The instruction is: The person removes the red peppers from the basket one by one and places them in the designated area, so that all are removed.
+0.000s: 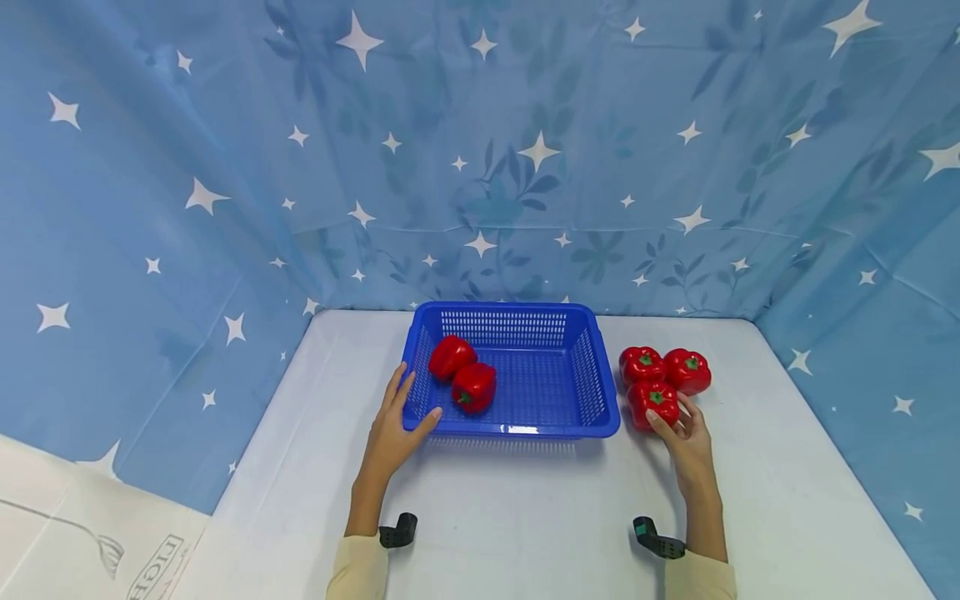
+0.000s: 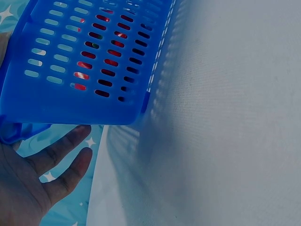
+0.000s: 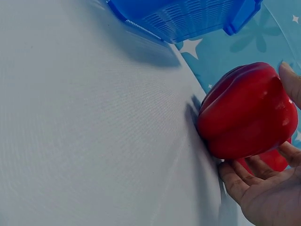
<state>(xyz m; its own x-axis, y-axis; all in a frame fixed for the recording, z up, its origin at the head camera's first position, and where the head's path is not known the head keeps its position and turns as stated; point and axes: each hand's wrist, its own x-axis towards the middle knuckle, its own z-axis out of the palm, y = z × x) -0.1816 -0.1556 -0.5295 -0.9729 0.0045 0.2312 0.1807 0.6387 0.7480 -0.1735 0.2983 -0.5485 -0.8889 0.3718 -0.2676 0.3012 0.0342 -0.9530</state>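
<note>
My right hand [image 1: 692,450] holds a red bell pepper [image 1: 651,406] at the right of the table, its thumb on one side and fingers on the other. In the right wrist view that bell pepper [image 3: 247,113] shows large, with the fingers [image 3: 235,181] around its lower side. Two more red bell peppers [image 1: 642,365] [image 1: 687,372] stand just behind it. On the left, my left hand [image 1: 390,437] rests at the near-left corner of a blue plastic basket [image 1: 517,430], fingers spread and fairly straight. Inside the basket, at its left, lie two red bell peppers [image 1: 452,358] [image 1: 474,388].
A white table [image 1: 510,517] carries everything. Blue curtains [image 1: 495,167] with white stars hang behind it and at both sides. The basket has slotted walls and a raised rim, and stands left of the loose peppers.
</note>
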